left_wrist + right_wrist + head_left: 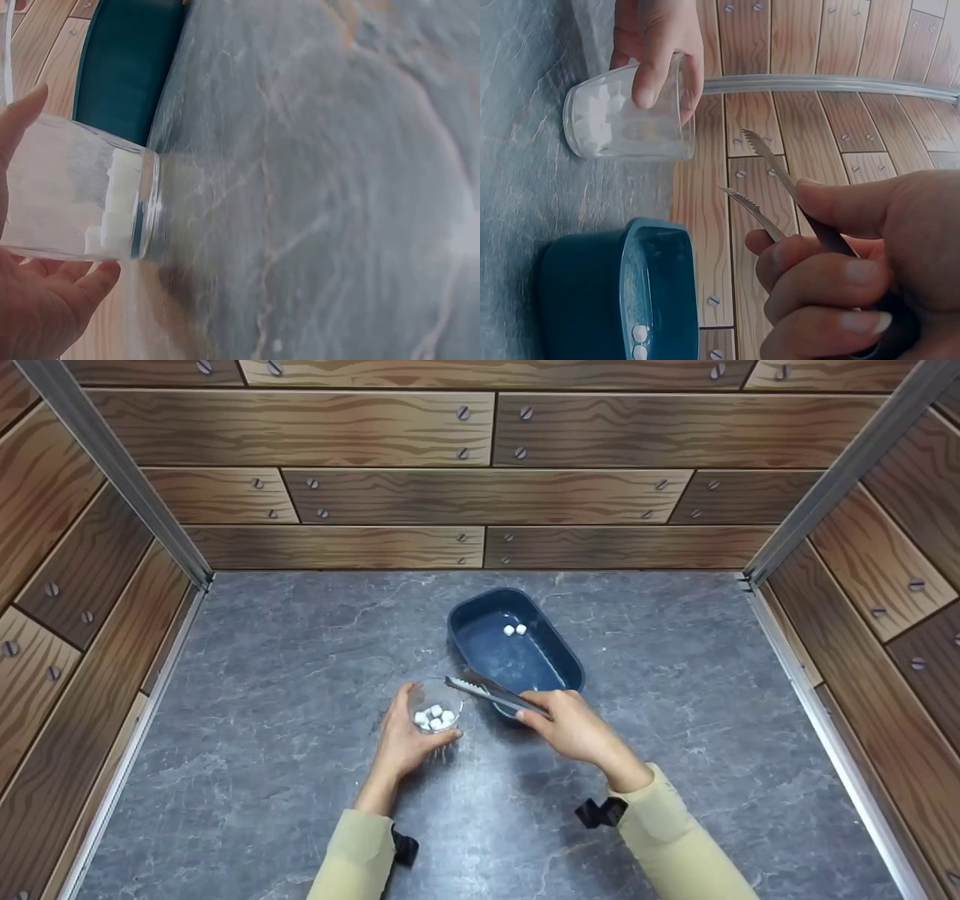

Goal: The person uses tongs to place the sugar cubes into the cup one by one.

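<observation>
My left hand (405, 746) grips a clear glass (49, 180) around its side, with the thumb and fingers on opposite sides. Several small white cubes (435, 718) lie at the bottom of the glass. In my right hand (577, 731) is a pair of metal tongs (495, 692) with toothed tips. The right wrist view shows those tongs' tips spread apart, nothing between them; from the head they overlap the near left side of a dark blue tub (517, 664), close to the glass rim. Two white pieces (515, 630) sit together on the tub's floor.
Grey marbled surface (300, 660) lies under everything. Wood-patterned panels (480, 495) enclose it at the back and both sides, with metal strips (135, 720) along the side edges. The tub stands right of the glass, its long side slanting.
</observation>
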A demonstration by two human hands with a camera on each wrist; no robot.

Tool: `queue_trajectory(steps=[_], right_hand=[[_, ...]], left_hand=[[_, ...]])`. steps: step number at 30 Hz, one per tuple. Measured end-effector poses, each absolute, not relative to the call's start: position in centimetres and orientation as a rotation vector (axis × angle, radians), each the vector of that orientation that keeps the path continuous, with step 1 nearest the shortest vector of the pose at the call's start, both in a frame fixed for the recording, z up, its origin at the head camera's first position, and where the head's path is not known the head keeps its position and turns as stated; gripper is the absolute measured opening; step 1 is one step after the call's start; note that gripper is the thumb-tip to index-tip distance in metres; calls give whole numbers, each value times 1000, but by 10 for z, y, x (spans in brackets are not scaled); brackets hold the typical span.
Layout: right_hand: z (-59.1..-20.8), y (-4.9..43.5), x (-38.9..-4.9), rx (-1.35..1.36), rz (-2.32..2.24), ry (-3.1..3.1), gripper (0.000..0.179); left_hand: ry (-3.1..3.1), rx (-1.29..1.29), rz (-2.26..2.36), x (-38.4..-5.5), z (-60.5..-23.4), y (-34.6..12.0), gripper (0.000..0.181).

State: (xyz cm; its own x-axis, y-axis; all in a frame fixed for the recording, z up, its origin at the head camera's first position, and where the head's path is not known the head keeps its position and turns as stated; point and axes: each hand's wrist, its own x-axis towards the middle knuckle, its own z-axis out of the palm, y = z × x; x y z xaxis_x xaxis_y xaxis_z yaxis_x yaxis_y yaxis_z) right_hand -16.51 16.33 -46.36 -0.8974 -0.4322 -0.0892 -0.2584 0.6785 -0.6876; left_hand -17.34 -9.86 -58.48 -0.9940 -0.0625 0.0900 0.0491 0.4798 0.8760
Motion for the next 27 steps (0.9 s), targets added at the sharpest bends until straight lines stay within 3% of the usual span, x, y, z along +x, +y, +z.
queue_trajectory(steps=[9,27], right_hand=[[-465,171,-170,-488,-1023,2642,16],[-469,180,-201,-285,-979,2669,30]], left_hand=[[-2571,-64,-1538,-173,-585,-100,95],[-2592,47,-1580,-172,-584,-97,100]])
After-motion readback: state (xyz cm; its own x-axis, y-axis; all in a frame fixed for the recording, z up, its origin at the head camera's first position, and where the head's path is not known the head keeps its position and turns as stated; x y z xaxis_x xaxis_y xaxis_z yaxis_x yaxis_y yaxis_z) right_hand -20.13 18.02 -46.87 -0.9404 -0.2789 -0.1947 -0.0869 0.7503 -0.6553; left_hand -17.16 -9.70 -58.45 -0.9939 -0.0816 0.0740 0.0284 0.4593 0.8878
